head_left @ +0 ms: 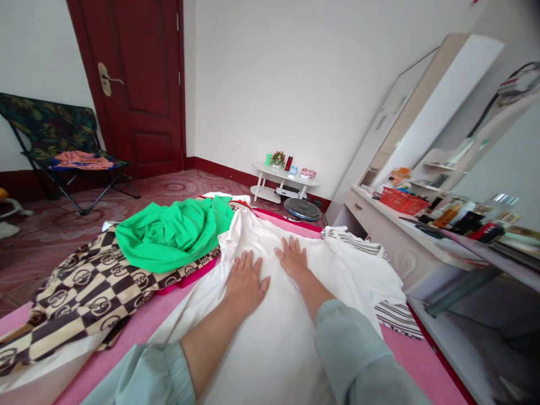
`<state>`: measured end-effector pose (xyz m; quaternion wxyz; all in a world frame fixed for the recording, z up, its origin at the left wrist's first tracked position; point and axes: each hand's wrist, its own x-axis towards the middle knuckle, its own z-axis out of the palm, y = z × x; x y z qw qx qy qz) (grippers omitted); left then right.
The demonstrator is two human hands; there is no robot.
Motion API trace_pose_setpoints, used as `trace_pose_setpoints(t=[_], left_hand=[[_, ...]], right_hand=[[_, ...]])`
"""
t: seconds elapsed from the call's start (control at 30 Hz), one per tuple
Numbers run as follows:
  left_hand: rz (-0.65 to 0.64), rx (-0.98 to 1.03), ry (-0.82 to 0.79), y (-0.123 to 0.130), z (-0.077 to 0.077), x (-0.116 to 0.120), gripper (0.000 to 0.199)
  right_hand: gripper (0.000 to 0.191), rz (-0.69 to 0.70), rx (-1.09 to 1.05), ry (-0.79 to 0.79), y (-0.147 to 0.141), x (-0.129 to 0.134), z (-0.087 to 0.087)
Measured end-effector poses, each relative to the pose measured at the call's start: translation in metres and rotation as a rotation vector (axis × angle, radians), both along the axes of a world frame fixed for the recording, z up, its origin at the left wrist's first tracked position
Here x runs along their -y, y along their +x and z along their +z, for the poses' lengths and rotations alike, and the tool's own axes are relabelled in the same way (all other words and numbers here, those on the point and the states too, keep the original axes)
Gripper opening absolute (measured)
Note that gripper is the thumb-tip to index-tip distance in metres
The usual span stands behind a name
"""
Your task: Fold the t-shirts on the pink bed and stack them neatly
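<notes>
A white garment (274, 332) lies spread out before me on a pink bed cover (405, 354). My left hand (247, 281) rests flat on its upper left part, fingers stretched out. Flat on the cloth to the right lies my right hand (293, 259), its fingers slightly spread. Neither hand holds anything. A white top with black-striped parts (363, 259) lies at the right edge of the white garment. To the left, a bunched green cloth (177, 230) sits on a brown-and-cream checkered garment (97, 281).
At the right stands a dressing table (379, 225) with a red basket (403, 201) and several bottles. A low white stand (287, 179) is by the far wall. A folding chair (63, 135) holding orange cloth (82, 160) stands left, near a dark red door (143, 67).
</notes>
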<state>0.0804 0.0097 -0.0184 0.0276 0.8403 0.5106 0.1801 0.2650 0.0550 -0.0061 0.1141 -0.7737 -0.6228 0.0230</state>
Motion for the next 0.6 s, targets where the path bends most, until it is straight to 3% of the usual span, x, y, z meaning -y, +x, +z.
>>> trace_pose_setpoints(t=[0.1,0.27,0.4,0.5,0.6], left_hand=[[-0.007,0.001,0.002,-0.001,0.001,-0.001,0.059],[-0.012,-0.01,0.024,-0.002,0.001,0.0,0.057],[-0.025,-0.031,0.024,-0.002,0.001,0.001,0.056],[-0.03,-0.044,0.041,-0.002,0.002,0.002,0.056],[-0.035,-0.042,0.078,-0.002,0.001,0.004,0.055]], right_hand=[[0.061,0.028,-0.028,0.024,-0.017,0.046,0.004],[0.061,0.163,-0.125,0.017,-0.033,0.158,0.006],[0.051,0.079,-0.126,0.154,0.001,0.223,0.006],[0.044,-0.07,-0.061,0.268,0.041,0.252,0.008],[0.043,-0.139,0.036,0.29,0.06,0.274,0.008]])
